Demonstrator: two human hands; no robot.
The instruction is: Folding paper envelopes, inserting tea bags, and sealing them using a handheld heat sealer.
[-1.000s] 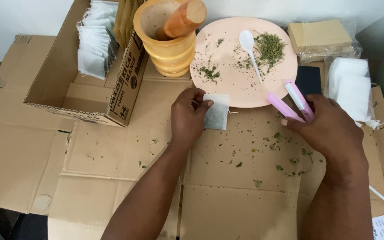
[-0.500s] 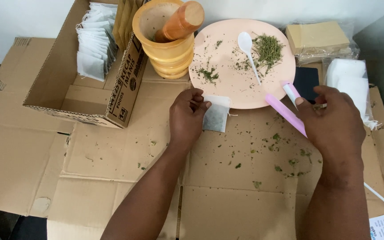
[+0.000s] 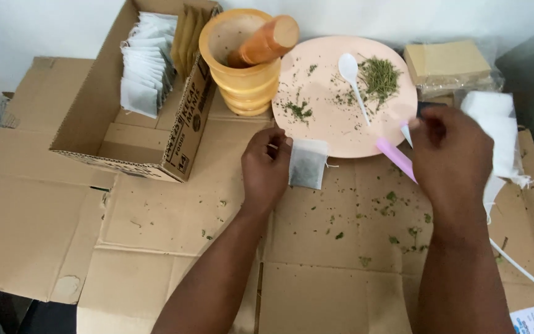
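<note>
My left hand (image 3: 266, 164) pinches the left edge of a small filled tea bag (image 3: 307, 164) lying on the flattened cardboard (image 3: 316, 247), just below the pink plate (image 3: 326, 133). My right hand (image 3: 449, 154) grips a pink and white handheld sealer (image 3: 395, 154), whose two arms stick out to the left of my fingers over the plate's lower right rim. The sealer's jaws are a short way right of the tea bag, not touching it. Dried green herbs (image 3: 378, 75) and a white plastic spoon (image 3: 352, 77) lie on the plate.
A wooden mortar with its pestle (image 3: 248, 59) stands left of the plate. An open cardboard box (image 3: 128, 139) holds rows of white tea bags (image 3: 146, 71). Packets of white bags (image 3: 495, 133) and brown paper (image 3: 446, 62) lie at right. A white cord (image 3: 523, 269) trails lower right. Herb crumbs litter the cardboard.
My right hand has lifted the sealer and moved up and left toward the plate's rim. My left hand keeps holding the tea bag in place. The view shifted slightly.
</note>
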